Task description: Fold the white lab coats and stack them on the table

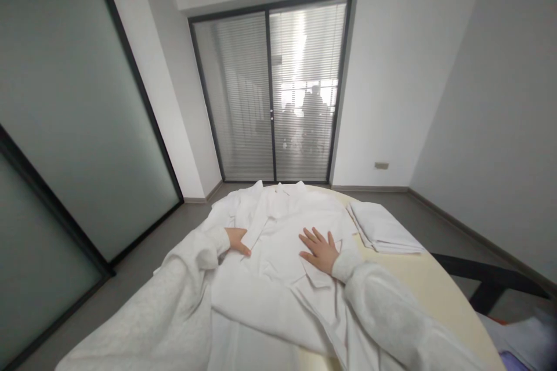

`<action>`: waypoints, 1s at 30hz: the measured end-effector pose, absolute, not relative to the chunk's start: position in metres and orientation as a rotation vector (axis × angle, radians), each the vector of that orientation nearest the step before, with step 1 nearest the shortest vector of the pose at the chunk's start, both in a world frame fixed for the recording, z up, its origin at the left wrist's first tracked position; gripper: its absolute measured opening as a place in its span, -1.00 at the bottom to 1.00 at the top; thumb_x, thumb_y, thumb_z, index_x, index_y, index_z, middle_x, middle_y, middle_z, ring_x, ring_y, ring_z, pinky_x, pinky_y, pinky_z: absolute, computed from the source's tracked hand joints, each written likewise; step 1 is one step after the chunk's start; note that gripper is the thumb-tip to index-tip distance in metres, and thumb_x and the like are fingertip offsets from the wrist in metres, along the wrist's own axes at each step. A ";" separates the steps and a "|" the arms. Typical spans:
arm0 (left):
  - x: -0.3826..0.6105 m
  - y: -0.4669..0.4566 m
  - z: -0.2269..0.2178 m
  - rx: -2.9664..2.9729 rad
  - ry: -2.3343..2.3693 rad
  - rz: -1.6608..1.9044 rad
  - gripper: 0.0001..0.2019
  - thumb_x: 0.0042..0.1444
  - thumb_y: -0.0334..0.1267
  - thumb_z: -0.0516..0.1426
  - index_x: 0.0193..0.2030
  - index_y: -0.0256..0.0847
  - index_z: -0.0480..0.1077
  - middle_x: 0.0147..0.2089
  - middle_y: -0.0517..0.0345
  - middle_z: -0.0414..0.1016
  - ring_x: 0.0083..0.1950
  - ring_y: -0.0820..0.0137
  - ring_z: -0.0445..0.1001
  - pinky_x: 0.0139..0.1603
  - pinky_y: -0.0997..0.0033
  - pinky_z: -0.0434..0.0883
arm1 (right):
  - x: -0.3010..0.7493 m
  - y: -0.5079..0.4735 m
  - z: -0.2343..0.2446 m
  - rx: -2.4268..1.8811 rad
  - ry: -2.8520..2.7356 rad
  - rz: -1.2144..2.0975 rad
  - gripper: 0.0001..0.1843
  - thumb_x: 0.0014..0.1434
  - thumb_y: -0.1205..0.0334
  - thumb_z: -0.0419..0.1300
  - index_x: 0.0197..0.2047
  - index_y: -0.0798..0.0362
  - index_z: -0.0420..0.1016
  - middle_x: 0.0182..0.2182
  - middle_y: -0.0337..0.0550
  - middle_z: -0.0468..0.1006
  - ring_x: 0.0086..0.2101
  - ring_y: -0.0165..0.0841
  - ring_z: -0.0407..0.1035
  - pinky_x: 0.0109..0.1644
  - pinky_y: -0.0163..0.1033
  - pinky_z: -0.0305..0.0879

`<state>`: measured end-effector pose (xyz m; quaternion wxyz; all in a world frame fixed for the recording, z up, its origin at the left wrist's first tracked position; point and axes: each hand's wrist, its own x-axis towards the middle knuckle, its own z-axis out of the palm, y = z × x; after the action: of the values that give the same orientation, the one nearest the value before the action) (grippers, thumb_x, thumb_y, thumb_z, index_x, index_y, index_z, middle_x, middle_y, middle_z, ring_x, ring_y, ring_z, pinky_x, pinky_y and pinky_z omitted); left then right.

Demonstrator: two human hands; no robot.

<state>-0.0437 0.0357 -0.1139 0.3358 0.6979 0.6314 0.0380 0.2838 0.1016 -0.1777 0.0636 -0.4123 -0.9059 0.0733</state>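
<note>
A white shirt (278, 249) is laid lengthwise from near edge to far edge of the tabletop (420, 290), its collar (281, 190) farthest away. The right hand (319, 251) is spread flat upon it; whether cloth is pinched by the partly hidden left hand (237, 241) cannot be told.

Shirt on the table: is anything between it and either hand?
Nothing visible: the right hand rests spread on the shirt, and the left hand touches it, partly hidden by a fold. The folded cloth lies off to the right.
</note>
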 end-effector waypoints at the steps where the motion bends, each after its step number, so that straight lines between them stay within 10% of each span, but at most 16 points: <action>1: -0.041 0.029 -0.113 1.809 1.597 0.117 -0.45 -0.39 -0.02 0.29 -0.20 -0.19 0.34 -0.19 0.17 0.49 -0.09 0.26 0.42 -0.17 0.42 0.37 | 0.283 0.097 -0.178 -1.226 -2.763 0.210 -0.30 0.14 -0.26 -0.25 0.28 -0.16 -0.04 0.29 -0.23 -0.13 0.24 -0.06 -0.33 0.15 0.36 -0.43; 7: -0.053 -0.015 -0.090 1.654 1.659 -0.065 -0.59 -0.23 0.08 0.19 -0.35 -0.23 0.39 -0.52 0.17 0.42 -0.49 0.32 0.39 -0.47 0.39 0.29 | 0.287 0.097 -0.178 -1.144 -2.832 0.178 -0.33 0.15 -0.25 -0.24 0.28 -0.23 -0.09 0.29 -0.25 -0.15 0.24 -0.05 -0.31 0.13 0.38 -0.39; 12: -0.025 -0.040 -0.065 2.058 2.275 -0.122 -0.64 -0.11 0.00 0.15 -0.27 -0.23 0.38 -0.35 0.07 0.45 -0.27 0.25 0.43 -0.27 0.35 0.29 | 0.289 0.101 -0.181 -1.126 -2.814 0.213 -0.34 0.14 -0.26 -0.21 0.27 -0.26 -0.07 0.28 -0.25 -0.14 0.24 -0.05 -0.30 0.13 0.38 -0.40; 17: 0.037 -0.046 -0.090 2.458 1.681 -0.118 -0.46 -0.19 0.09 0.20 -0.08 -0.15 0.32 -0.08 0.02 0.39 -0.07 0.21 0.37 -0.16 0.37 0.28 | 0.289 0.102 -0.181 -1.136 -2.779 0.266 -0.37 0.14 -0.23 -0.17 0.25 -0.26 -0.01 0.27 -0.26 -0.09 0.24 -0.07 -0.28 0.14 0.37 -0.41; 30: 0.086 -0.109 -0.076 1.843 0.508 -0.710 -0.79 -0.29 -0.48 0.22 -0.66 -0.18 0.25 -0.70 0.41 0.28 -0.57 0.48 0.36 -0.51 0.57 0.26 | 0.290 0.098 -0.173 -1.115 -2.800 0.303 -0.39 0.15 -0.19 -0.15 0.25 -0.26 0.00 0.28 -0.26 -0.11 0.25 -0.09 -0.30 0.15 0.34 -0.43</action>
<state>0.0861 -0.1087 -0.0764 0.5238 0.7698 0.2121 -0.2967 0.2902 0.0982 -0.1731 0.0564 -0.3675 -0.9229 0.1000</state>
